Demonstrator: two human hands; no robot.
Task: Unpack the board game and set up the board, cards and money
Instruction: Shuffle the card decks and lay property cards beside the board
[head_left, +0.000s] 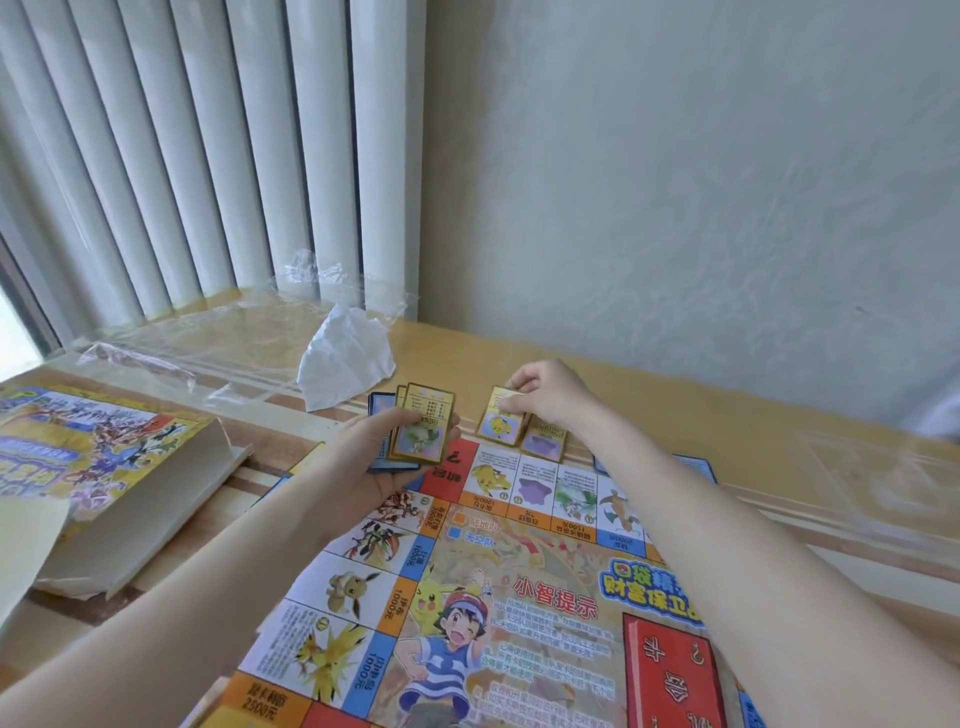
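At the far left of the frame the game box lies on the wooden table, its printed lid facing up and one white side turned toward the centre. Behind it, toward the upper left, clear plastic wrap is spread along the table edge below the window blinds, and a crumpled white paper sits just right of it. Near the middle, the left hand grips a stack of cards — thumb across the top gold-bordered card, blue-edged cards showing underneath. Below and to the right, the board lies unfolded and flat, filling the lower centre of the frame. Just past its top edge, the right hand pinches a gold-bordered card with a yellow figure on it; this card touches the table and overlaps a second card lying flat beside it — both just above the board's upper row of squares.
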